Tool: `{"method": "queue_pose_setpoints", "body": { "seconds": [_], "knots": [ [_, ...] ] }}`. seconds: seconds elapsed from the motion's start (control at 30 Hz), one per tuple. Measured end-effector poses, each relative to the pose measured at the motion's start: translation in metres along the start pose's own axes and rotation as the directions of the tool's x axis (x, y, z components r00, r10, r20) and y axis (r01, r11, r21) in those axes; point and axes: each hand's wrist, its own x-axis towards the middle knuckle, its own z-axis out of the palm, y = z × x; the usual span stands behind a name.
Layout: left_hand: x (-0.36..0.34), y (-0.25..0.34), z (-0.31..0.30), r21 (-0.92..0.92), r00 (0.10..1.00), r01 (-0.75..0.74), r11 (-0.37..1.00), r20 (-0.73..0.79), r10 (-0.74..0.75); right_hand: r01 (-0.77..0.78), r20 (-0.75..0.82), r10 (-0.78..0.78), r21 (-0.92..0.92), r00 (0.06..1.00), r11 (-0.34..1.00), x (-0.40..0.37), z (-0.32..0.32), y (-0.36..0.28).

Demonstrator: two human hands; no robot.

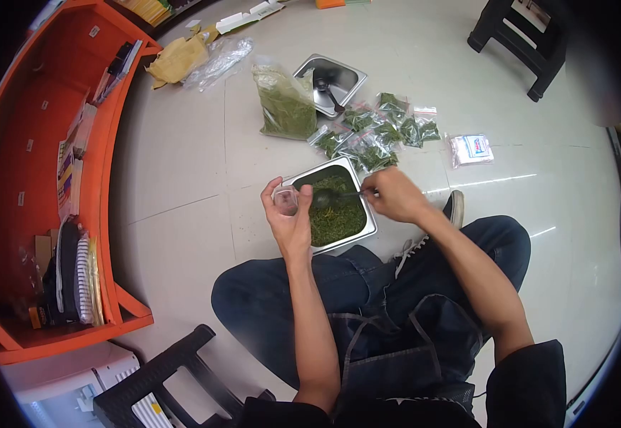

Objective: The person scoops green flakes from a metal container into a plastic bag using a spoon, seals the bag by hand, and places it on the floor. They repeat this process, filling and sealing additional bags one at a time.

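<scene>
A small clear plastic cup (285,200) sits in my left hand (293,227), its fingers closed around it over the left edge of a steel pan (371,230). Chopped dried green herb (335,227) fills the bottom of that pan. My right hand (397,197) pinches the handle of a black spoon (327,197) at the pan's right side. The spoon's bowl is over the herb, close to the cup; whether it carries any herb is hard to make out.
Beyond the pan are a large bag of green herb (285,107), several small filled zip bags (375,135) and a second steel pan (353,78) with a black utensil. A pack of small bags (471,150) lies right. An orange shelf (111,178) and black stools (175,378) flank me.
</scene>
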Motion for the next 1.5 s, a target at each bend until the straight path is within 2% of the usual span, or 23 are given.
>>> {"method": "queue_pose_setpoints", "body": {
  "seconds": [0.07,0.1,0.13,0.17,0.2,0.33,0.43,0.5,0.6,0.7,0.83,0.9,1.0,1.13,1.2,1.3,1.4,1.5],
  "knots": [
    [-0.001,-0.004,-0.003,-0.140,0.995,0.029,0.990,0.095,-0.016,0.190,-0.088,-0.203,-0.136,0.975,0.972,0.006,0.022,-0.002],
    [0.000,-0.003,-0.001,-0.148,0.995,0.022,0.989,0.101,-0.007,0.190,-0.096,-0.205,-0.146,0.974,0.971,0.006,0.017,-0.015],
    [-0.002,-0.003,0.000,-0.172,0.989,0.065,0.983,0.141,-0.041,0.219,-0.167,-0.200,0.105,0.965,0.970,0.003,0.008,-0.034],
    [-0.003,-0.005,0.003,-0.195,0.981,0.110,0.974,0.181,-0.075,0.252,-0.233,-0.177,0.345,0.956,0.904,0.001,0.002,-0.048],
    [-0.005,-0.006,0.005,-0.194,0.969,0.116,0.974,0.239,-0.067,0.258,-0.250,-0.158,0.440,0.955,0.860,-0.002,0.000,-0.053],
    [-0.009,-0.007,0.014,-0.159,0.947,0.116,0.980,0.314,-0.061,0.185,-0.216,-0.095,0.447,0.972,0.875,-0.006,-0.001,-0.052],
    [-0.010,-0.004,0.016,-0.182,0.937,0.136,0.974,0.343,-0.067,0.150,-0.303,-0.001,0.469,0.953,0.870,-0.002,0.000,-0.045],
    [-0.011,0.000,0.016,-0.235,0.947,0.101,0.967,0.320,-0.021,0.052,-0.229,0.100,0.575,0.968,0.816,-0.002,-0.007,-0.044],
    [-0.006,-0.003,0.010,-0.248,0.943,0.098,0.964,0.332,-0.010,-0.022,-0.162,0.138,0.570,0.977,0.821,-0.001,-0.014,-0.040],
    [-0.008,-0.002,0.011,-0.208,0.960,0.066,0.976,0.282,-0.004,-0.007,-0.150,0.144,0.666,0.978,0.746,0.000,-0.010,-0.035],
    [-0.006,-0.003,0.009,-0.221,0.955,0.083,0.972,0.295,-0.015,-0.011,-0.146,0.138,0.647,0.980,0.762,0.000,-0.011,-0.036],
    [-0.007,-0.001,0.009,-0.283,0.953,0.148,0.948,0.297,-0.060,0.127,-0.305,0.084,0.610,0.949,0.782,0.002,-0.007,-0.035],
    [-0.007,0.000,0.009,-0.298,0.945,0.132,0.946,0.325,-0.030,0.131,-0.313,0.083,0.604,0.946,0.786,0.002,-0.008,-0.034],
    [-0.006,-0.004,0.005,-0.272,0.944,0.081,0.959,0.330,0.014,0.070,-0.208,0.073,0.607,0.975,0.792,0.000,-0.012,-0.033],
    [-0.005,-0.003,0.003,-0.247,0.951,0.038,0.968,0.306,0.041,0.075,-0.149,0.031,0.660,0.988,0.747,-0.001,-0.015,-0.038],
    [-0.007,0.000,0.004,-0.214,0.945,0.014,0.977,0.322,0.057,0.123,-0.139,-0.045,0.628,0.989,0.768,0.001,-0.011,-0.032],
    [-0.007,0.001,0.006,-0.245,0.941,0.054,0.968,0.338,0.033,0.088,-0.129,-0.011,0.609,0.992,0.788,0.000,-0.013,-0.033],
    [-0.007,0.003,0.006,-0.285,0.940,0.093,0.954,0.342,0.010,0.118,-0.157,-0.032,0.577,0.987,0.808,0.000,-0.013,-0.032]
  ]
}}
